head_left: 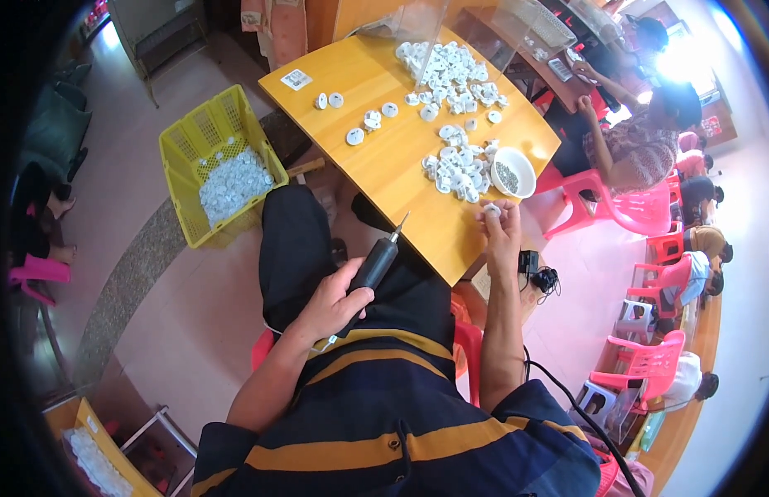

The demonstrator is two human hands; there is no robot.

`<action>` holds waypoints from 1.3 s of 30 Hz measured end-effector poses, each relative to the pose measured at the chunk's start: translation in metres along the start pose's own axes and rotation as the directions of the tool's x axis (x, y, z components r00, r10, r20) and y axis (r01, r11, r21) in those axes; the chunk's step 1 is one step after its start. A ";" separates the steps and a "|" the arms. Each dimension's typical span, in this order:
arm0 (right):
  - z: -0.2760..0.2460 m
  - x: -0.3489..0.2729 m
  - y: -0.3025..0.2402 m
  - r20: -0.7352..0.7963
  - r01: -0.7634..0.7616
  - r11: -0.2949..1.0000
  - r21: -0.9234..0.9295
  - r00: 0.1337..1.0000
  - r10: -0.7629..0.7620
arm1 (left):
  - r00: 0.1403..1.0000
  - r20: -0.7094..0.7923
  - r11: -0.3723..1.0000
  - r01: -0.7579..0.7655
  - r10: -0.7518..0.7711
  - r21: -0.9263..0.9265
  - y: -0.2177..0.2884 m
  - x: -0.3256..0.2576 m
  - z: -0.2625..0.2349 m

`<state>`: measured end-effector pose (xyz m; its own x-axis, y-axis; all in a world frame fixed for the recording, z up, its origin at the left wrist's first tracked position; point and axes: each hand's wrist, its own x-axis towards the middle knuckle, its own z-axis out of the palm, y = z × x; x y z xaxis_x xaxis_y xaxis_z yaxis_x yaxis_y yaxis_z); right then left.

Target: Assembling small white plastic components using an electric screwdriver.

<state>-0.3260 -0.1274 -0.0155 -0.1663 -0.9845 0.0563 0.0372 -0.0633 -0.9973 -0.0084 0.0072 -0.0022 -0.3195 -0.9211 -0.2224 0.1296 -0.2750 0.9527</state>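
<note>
Bright overall. Upper-right glare blown out, probably a window (687, 62), hazing nearby detail. Desk (351, 91) evenly lit, reasonably sharp. Fisheye bends edges; corners vignette black.

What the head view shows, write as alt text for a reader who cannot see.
A seated person holds a black screwdriver-like tool in the left hand and a small white part in the right hand. A yellow table bears heaps of white parts and a white bowl of metallic pieces; a yellow crate of pale pieces stands to the left.

A yellow table (401, 178) bears heaped white plastic parts (455, 170), a white bowl (527, 172) and a label (296, 79).
</note>
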 end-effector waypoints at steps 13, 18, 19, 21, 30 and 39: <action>0.084 -0.037 0.014 0.221 0.016 1.000 -0.015 0.975 -0.012 | 0.998 0.048 0.999 -0.037 0.036 0.017 0.002 0.000 0.001; 0.096 -0.034 0.015 0.210 0.017 0.997 0.071 0.977 -0.031 | 0.999 0.030 0.999 -0.038 0.038 -0.011 -0.002 0.000 -0.001; 0.094 -0.032 0.018 0.210 0.014 0.997 0.071 0.977 -0.028 | 0.999 0.023 0.999 -0.043 0.044 -0.021 -0.003 0.000 -0.001; 0.086 -0.029 0.026 0.281 -0.008 1.000 0.005 0.960 0.007 | 0.999 0.023 0.999 -0.043 0.043 -0.019 -0.001 0.000 -0.002; 0.089 -0.031 0.023 0.241 -0.073 0.997 0.009 0.968 0.069 | 0.999 -0.009 0.997 -0.042 0.043 0.068 -0.008 0.003 -0.002; 0.091 -0.035 0.025 0.260 0.064 0.994 -0.094 0.965 -0.038 | 0.997 -0.036 0.983 -0.054 0.061 0.173 -0.003 0.001 0.000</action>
<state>-0.2293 -0.1093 -0.0385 0.0939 -0.9901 0.1044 -0.0660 -0.1109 -0.9916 -0.0091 0.0075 -0.0051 -0.2768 -0.9455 -0.1715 -0.0178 -0.1734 0.9847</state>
